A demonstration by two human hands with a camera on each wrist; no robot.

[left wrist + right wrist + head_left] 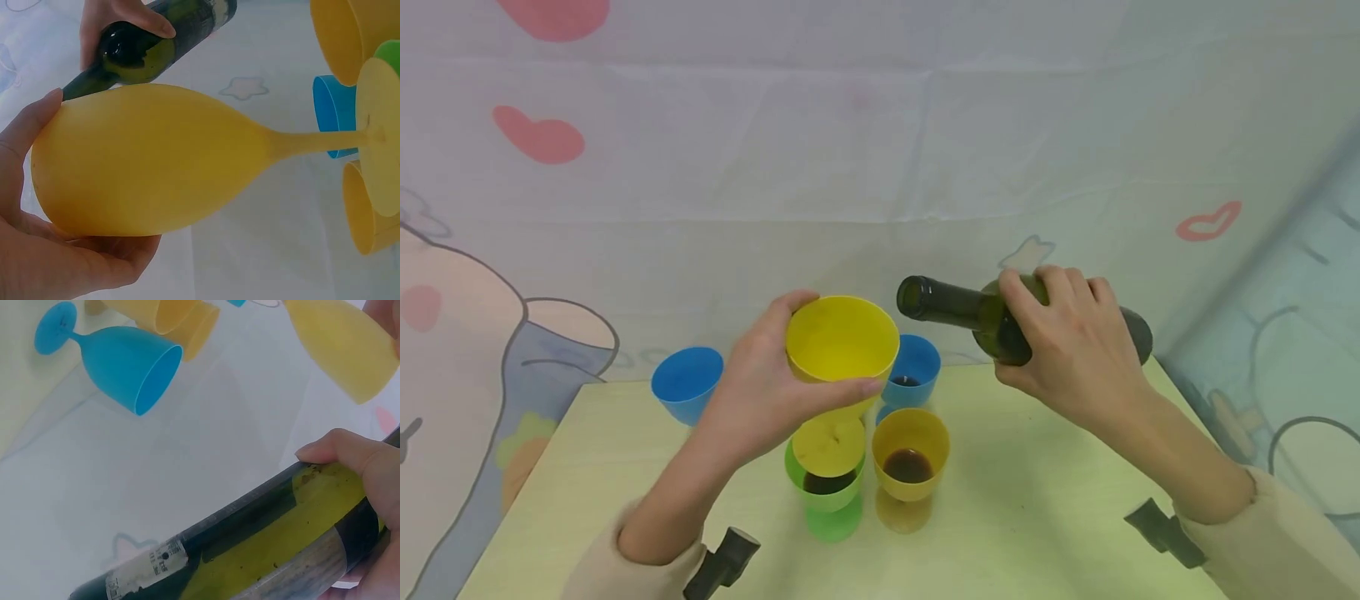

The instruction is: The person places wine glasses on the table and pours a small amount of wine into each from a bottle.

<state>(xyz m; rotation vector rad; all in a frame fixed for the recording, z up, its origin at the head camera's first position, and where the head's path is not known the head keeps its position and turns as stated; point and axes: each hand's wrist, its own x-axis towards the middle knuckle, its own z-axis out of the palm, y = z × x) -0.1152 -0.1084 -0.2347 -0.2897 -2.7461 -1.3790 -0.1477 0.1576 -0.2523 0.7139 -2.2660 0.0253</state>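
My left hand [760, 379] grips a yellow plastic goblet [842, 337] by its bowl, lifted over the table; no liquid shows inside it. My right hand [1067, 346] wraps around the body of a dark green wine bottle [951, 304], which tilts nearly level. Its open mouth points left, just beyond the yellow goblet's rim and apart from it in the head view. In the right wrist view, a torn label is visible on the bottle [250, 550]. Beneath the held goblet stand a green goblet [833, 518] and an orange-yellow goblet [906, 487], both containing dark liquid.
A blue goblet [925, 385] with a little dark liquid stands behind the orange-yellow one. Another blue goblet [687, 387] is at the left, partly hidden by my left arm. The pale table [1037, 508] ends at a printed cloth backdrop [760, 150].
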